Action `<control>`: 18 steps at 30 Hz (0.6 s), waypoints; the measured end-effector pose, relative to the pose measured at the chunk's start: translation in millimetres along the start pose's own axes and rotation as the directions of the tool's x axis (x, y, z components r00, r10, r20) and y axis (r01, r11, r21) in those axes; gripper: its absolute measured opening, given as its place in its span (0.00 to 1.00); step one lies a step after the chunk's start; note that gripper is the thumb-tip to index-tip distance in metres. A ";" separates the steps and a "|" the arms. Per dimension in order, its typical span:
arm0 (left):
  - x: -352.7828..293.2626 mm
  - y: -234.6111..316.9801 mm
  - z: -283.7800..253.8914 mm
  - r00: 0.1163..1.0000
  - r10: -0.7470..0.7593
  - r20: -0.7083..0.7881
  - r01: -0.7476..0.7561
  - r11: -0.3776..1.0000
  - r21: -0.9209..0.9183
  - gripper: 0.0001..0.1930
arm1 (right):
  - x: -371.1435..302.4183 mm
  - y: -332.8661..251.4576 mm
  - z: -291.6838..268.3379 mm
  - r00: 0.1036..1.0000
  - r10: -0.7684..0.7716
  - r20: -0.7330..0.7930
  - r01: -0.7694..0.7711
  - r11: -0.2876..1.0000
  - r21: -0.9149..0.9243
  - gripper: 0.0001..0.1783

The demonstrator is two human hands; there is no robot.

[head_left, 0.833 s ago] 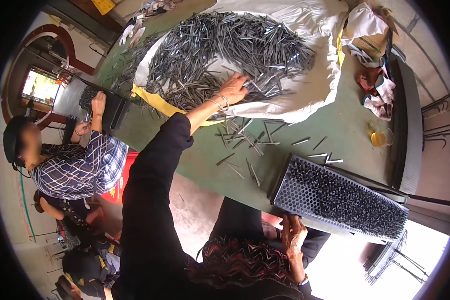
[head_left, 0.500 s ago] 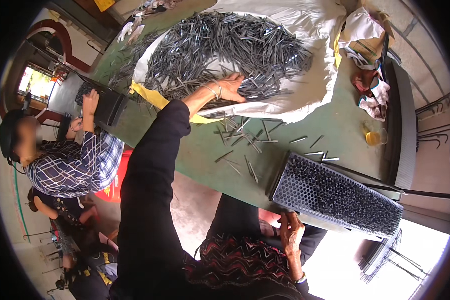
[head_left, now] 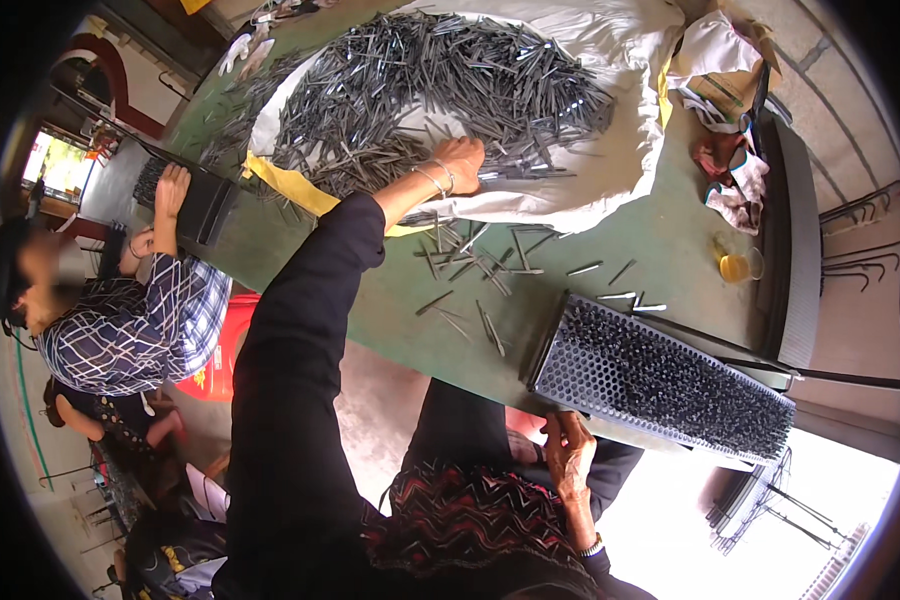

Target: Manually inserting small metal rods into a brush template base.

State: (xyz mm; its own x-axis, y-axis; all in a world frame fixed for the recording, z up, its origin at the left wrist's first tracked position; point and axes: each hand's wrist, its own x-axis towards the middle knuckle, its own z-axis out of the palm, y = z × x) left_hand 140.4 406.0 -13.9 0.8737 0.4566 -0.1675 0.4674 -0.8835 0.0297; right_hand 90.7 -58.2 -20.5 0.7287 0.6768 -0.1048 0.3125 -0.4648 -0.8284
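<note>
A big heap of thin dark rods lies on a white cloth sack spread over the green table. My left hand reaches to the near side of the heap, its fingers curled down and closed; what is inside them is hidden. By the table's near edge, just below a perforated tray, my right hand is held with bent, closed fingers. Anything in it is too small to make out. Short dark pieces stand upright in most of the tray's holes, while its left end shows bare holes.
Loose rods are scattered between sack and tray. A cup of yellow liquid and crumpled gloves are to the right, with an open carton behind. At the left a co-worker sits by a dark tray.
My left hand has drawn its spread fingers together over the rods. My right hand remains by the tray's near corner. The whole view has shifted slightly.
</note>
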 end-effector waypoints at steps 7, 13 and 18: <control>7.1 14.0 -9.2 0.998 -0.065 0.002 0.064 0.989 -0.130 0.16 | 4.4 -26.8 0.3 0.979 -0.202 0.036 0.205 0.961 -0.187 0.04; 6.3 1.9 -19.2 0.979 -0.197 0.045 0.198 0.898 -0.392 0.21 | 10.7 -34.6 -5.1 0.988 -0.149 0.040 0.152 0.984 -0.094 0.03; 10.7 -1.2 -34.3 0.951 -0.306 -0.043 0.104 0.449 -0.887 0.16 | 28.8 -65.0 -12.5 0.992 -0.067 0.107 0.062 0.997 0.056 0.04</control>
State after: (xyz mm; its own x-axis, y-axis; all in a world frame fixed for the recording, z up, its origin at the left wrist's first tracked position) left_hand 153.8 415.5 18.0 0.6940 0.7089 -0.1257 0.4203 -0.2571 0.8702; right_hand 99.0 -15.6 37.1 0.6366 0.7637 -0.1070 0.3222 -0.3895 -0.8629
